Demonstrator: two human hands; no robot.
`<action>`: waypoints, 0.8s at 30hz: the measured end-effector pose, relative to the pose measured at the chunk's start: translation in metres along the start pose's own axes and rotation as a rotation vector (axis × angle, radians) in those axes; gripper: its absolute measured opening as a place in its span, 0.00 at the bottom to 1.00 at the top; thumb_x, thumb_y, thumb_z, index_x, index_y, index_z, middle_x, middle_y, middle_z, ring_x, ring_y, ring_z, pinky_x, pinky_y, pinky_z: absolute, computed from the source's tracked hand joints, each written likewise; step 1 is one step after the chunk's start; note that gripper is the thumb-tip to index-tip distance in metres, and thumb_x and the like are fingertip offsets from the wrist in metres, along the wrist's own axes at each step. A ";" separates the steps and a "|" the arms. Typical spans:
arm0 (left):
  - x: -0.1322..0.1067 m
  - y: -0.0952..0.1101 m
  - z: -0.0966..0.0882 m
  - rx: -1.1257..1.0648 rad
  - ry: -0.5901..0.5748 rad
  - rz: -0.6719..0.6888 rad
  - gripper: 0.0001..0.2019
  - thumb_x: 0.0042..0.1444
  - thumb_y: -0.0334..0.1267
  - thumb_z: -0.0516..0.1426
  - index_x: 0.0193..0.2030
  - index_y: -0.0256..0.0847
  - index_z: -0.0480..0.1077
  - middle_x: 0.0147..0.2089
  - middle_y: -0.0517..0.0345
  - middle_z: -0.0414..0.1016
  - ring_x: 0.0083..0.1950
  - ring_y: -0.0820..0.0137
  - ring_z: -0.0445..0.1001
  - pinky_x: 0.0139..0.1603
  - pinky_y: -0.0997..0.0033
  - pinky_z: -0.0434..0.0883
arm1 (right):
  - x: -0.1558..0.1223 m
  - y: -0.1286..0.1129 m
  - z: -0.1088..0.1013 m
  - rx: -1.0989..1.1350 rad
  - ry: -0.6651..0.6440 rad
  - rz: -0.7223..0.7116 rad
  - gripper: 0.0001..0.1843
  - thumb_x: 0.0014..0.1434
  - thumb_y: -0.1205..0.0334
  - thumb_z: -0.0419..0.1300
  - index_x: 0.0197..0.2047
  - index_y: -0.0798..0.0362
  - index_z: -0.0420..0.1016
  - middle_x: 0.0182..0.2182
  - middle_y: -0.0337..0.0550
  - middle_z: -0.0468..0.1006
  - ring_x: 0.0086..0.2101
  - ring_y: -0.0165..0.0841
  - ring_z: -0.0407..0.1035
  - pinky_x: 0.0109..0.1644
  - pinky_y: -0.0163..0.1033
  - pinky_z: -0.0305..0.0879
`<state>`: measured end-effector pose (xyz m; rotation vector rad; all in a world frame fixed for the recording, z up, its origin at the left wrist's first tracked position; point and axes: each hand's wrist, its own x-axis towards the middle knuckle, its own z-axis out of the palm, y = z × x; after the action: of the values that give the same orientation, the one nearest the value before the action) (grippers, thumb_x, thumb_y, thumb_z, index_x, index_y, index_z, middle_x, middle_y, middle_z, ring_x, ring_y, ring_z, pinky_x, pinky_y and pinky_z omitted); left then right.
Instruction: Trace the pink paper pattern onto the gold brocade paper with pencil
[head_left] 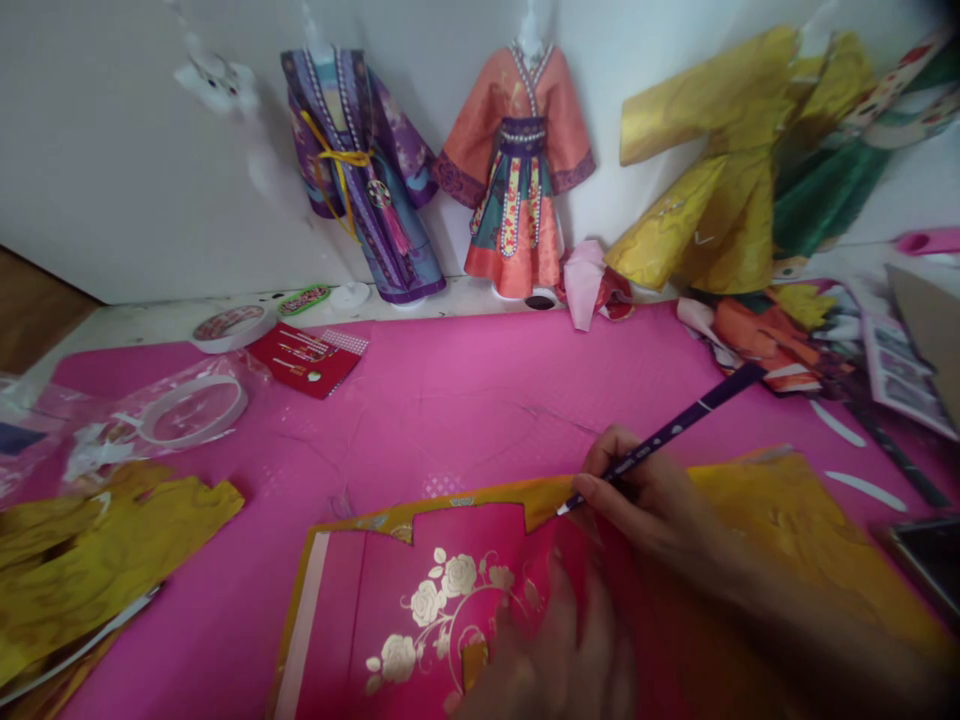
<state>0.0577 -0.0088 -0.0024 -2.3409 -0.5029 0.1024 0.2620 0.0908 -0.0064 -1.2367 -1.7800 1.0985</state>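
Pink paper with a gold rose print (420, 610) lies flat at the near edge of the worktop (450, 400), its upper border edged in yellow and cut into steps. The right hand (645, 500) is closed around a dark purple pen (675, 430), fingers pinched low on the barrel, with the tip touching the yellow border of the sheet just right of the stepped notch. The left hand (555, 650) rests low over the same sheet — it is blurred, and I cannot tell whether it presses the paper, grips it or simply hovers there.

A pink cover spreads over the worktop. At its left lie crumpled yellow paper pieces (97, 560), and beyond them a clear tape roll (191, 405) in a plastic wrapper, a second tape roll (229, 325) and a red card (304, 358). Against the white wall stand small paper robes — a purple one (367, 170), an orange one (517, 170) and a yellow one (712, 170) that leans to the right. A heap of coloured paper scraps (780, 330) sits at the right, well apart from the hands.
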 end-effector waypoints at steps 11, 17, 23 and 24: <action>0.001 0.003 0.007 -0.186 0.069 -0.065 0.24 0.67 0.48 0.55 0.67 0.43 0.69 0.65 0.44 0.76 0.62 0.48 0.76 0.58 0.39 0.71 | 0.002 -0.002 -0.001 0.048 -0.007 0.034 0.09 0.66 0.57 0.57 0.33 0.47 0.65 0.25 0.35 0.71 0.25 0.30 0.64 0.27 0.36 0.60; -0.002 0.002 0.011 -0.172 0.107 -0.088 0.23 0.67 0.48 0.56 0.66 0.44 0.68 0.64 0.44 0.77 0.63 0.49 0.75 0.62 0.40 0.68 | 0.002 -0.004 -0.001 0.040 0.002 0.042 0.10 0.65 0.57 0.59 0.32 0.47 0.64 0.24 0.35 0.71 0.25 0.30 0.64 0.27 0.35 0.60; -0.004 0.001 0.011 -0.170 0.066 -0.047 0.24 0.67 0.48 0.55 0.68 0.44 0.67 0.66 0.43 0.74 0.67 0.47 0.72 0.62 0.40 0.66 | 0.002 -0.004 -0.003 0.034 -0.005 0.036 0.09 0.65 0.58 0.57 0.33 0.47 0.63 0.23 0.34 0.71 0.24 0.30 0.66 0.27 0.36 0.60; -0.004 0.001 0.011 -0.171 0.066 -0.051 0.25 0.67 0.48 0.55 0.68 0.44 0.67 0.66 0.42 0.74 0.67 0.47 0.72 0.61 0.40 0.67 | 0.003 -0.004 -0.004 0.033 -0.011 0.034 0.08 0.64 0.59 0.57 0.33 0.47 0.63 0.23 0.34 0.71 0.24 0.30 0.66 0.27 0.36 0.60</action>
<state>0.0518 -0.0039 -0.0117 -2.4867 -0.5576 -0.0430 0.2629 0.0933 -0.0011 -1.2474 -1.7481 1.1511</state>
